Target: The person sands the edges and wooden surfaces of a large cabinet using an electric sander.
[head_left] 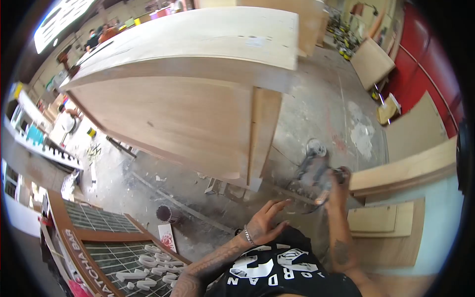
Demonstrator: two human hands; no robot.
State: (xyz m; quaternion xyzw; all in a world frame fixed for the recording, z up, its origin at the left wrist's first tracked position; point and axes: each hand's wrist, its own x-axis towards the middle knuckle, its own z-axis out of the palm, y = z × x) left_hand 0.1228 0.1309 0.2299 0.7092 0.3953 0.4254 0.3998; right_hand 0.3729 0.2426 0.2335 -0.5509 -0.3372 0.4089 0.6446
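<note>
My right hand [338, 180] is closed around a dark handheld power tool [312, 171], blurred by motion. A round, pale part shows at the tool's far end; whether it is a sander or a grinder I cannot tell. My left hand [267, 222] holds nothing and hangs in front of my shirt, fingers apart, with a chain bracelet [249, 235] at its wrist. Ahead of both hands stands a large plywood cabinet [168, 119] with a pale top panel [198, 39]. The tool is to the right of the cabinet's near corner.
On the left lies a framed panel [74, 242] lettered "MATCHA BAR", with white cut-out letters [148, 267]. A bucket [168, 214] stands on the stained floor. Wooden boards [405, 168] are close on my right. Other people [69, 119] are in the background at left.
</note>
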